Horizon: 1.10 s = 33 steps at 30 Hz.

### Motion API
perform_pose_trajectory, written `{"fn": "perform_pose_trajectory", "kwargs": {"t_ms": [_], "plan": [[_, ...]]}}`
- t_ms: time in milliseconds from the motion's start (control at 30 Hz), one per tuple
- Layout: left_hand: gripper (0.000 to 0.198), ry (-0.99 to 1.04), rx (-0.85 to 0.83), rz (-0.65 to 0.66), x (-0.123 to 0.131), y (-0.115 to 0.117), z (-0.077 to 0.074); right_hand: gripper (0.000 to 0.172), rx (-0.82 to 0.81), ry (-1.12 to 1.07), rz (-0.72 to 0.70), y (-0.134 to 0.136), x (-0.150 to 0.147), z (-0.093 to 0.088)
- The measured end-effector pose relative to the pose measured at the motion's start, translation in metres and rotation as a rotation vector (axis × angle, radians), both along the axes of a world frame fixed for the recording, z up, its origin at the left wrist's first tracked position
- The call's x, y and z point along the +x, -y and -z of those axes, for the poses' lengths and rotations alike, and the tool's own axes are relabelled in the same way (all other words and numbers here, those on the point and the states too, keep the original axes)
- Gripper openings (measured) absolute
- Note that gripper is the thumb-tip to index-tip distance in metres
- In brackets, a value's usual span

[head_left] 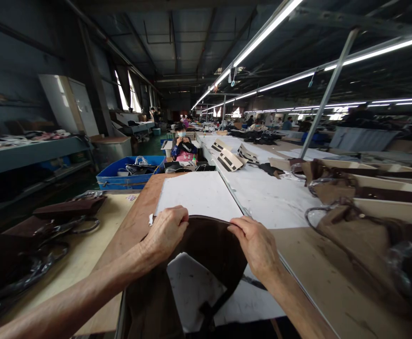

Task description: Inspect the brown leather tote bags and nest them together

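Note:
A dark brown bag (211,249) lies open on the workbench right in front of me, with white paper (192,287) showing inside its mouth. My left hand (165,233) is closed on the left part of the bag's top rim. My right hand (257,245) is closed on the right part of the same rim, fingers curled over the edge. Just beyond the bag lies a white sheet (199,193) flat on the wooden bench.
Brown bags in beige boxes (361,188) line the right side. Dark bags and straps (61,212) lie on the left table. A blue crate (128,172) stands ahead left. A seated person (182,141) works farther along the long white table (273,197). A slanted metal pole (328,94) rises at right.

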<state>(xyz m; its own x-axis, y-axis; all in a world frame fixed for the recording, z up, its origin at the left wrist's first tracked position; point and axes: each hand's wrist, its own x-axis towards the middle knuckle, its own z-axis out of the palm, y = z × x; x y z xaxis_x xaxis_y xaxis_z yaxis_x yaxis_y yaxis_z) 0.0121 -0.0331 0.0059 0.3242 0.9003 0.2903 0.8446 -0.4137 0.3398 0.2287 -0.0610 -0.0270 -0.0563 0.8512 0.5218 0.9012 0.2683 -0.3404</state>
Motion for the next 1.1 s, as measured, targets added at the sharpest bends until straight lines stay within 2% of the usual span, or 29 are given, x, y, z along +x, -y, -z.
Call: {"fn": "perform_pose_trajectory", "kwargs": {"t_ms": [433, 633, 933, 1100], "plan": [[0.011, 0.011, 0.029, -0.015, -0.001, -0.002, 0.004, 0.021, -0.108, 0.164, 0.010, -0.011, -0.020, -0.015], [0.012, 0.019, 0.033, -0.019, -0.003, -0.004, 0.008, 0.016, -0.193, 0.115, -0.032, -0.020, -0.026, -0.021], [0.013, 0.041, -0.031, -0.070, 0.003, 0.003, -0.006, 0.021, -0.282, 0.136, -0.059, -0.026, -0.042, -0.029], [0.012, 0.061, -0.029, -0.066, 0.001, 0.001, -0.003, 0.016, -0.298, 0.010, -0.165, -0.034, -0.048, -0.030]]}}
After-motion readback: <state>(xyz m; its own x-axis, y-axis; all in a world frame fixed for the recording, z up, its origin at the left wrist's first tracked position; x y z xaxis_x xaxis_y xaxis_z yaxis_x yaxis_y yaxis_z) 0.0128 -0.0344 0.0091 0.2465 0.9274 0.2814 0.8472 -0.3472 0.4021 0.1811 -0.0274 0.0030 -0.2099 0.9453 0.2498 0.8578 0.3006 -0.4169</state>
